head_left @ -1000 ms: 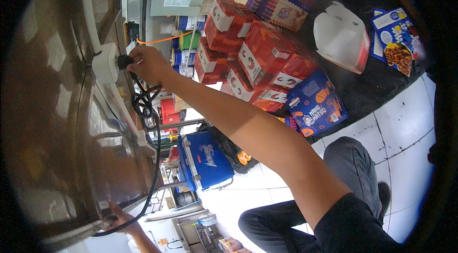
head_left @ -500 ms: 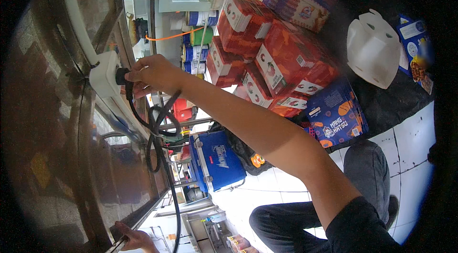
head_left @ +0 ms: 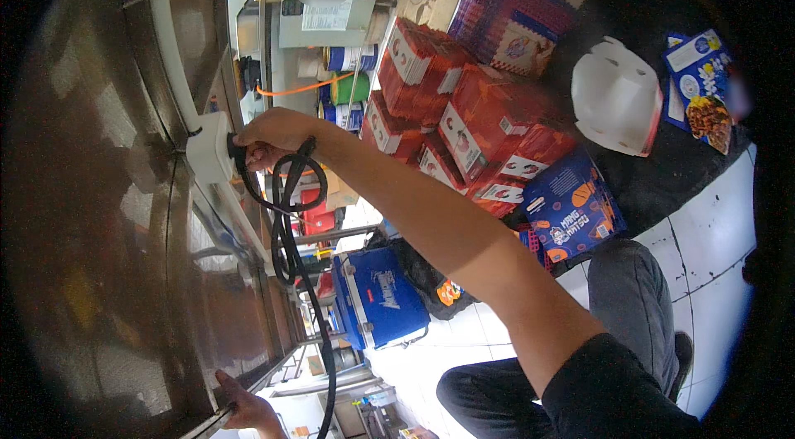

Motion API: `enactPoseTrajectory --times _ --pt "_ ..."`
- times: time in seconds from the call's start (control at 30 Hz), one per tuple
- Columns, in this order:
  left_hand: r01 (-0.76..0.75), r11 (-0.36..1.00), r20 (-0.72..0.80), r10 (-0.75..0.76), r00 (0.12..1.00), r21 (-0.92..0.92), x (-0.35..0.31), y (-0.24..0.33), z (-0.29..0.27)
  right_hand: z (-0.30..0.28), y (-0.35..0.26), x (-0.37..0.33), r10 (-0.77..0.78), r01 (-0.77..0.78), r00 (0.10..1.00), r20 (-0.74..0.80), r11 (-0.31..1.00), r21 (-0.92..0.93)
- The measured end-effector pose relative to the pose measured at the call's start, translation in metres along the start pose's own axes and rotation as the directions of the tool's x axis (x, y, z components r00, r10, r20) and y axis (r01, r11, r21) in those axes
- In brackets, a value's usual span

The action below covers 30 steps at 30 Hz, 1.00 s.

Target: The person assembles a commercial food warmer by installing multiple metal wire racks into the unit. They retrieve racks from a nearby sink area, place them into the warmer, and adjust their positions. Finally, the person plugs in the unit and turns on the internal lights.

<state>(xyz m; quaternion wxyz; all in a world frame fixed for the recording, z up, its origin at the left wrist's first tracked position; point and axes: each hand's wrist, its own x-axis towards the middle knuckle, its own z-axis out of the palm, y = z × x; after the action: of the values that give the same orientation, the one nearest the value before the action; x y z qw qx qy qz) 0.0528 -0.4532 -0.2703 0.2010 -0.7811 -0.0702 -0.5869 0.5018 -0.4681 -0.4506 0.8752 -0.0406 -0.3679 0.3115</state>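
My right hand [head_left: 277,134] reaches across from the lower right, fingers pinched round a black plug [head_left: 233,149]. The plug sits against the face of a white socket box [head_left: 209,149] fixed along a white rail. From it hangs a black power cable [head_left: 284,250], looped and tied in a bundle, with its tail running down past the lower edge. My left hand [head_left: 251,411] grips the metal edge of a glossy brown panel [head_left: 108,290] at the lower left; part of its fingers is hidden. My right fingers cover most of the plug.
Stacks of red printed cartons [head_left: 476,128] stand on the right, with a flat blue printed box [head_left: 575,211] beside them. A white open box [head_left: 617,99] lies on black sheeting. A blue cooler [head_left: 381,294] sits on the white tiled floor [head_left: 704,240] near my bent knees [head_left: 629,290].
The view has shifted a little. My right hand stays on the plug and now covers more of it. The cable bundle has swung slightly; my left hand remains at the panel's edge.
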Motion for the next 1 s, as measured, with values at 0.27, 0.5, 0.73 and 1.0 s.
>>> enactPoseTrajectory --times 0.27,0.5,0.73,1.0 --pt "-0.172 0.982 0.044 0.169 0.985 0.077 -0.007 0.047 0.023 -0.010 0.025 0.035 -0.511 0.428 0.816 0.269 0.222 -0.876" --pt "0.025 0.864 0.080 0.018 0.997 -0.503 -0.005 0.077 0.029 -0.024 0.001 -0.001 -0.456 0.490 0.854 0.252 0.539 -0.685" --pt "-0.411 0.907 0.100 0.419 0.903 -0.090 0.016 0.109 0.027 0.014 -0.052 -0.079 -0.581 0.186 0.800 -0.148 0.475 -0.860" --pt "-0.311 0.938 0.049 0.321 0.946 -0.154 0.016 0.118 0.016 0.027 -0.053 -0.293 -0.234 -0.417 0.659 -0.715 0.677 -0.606"
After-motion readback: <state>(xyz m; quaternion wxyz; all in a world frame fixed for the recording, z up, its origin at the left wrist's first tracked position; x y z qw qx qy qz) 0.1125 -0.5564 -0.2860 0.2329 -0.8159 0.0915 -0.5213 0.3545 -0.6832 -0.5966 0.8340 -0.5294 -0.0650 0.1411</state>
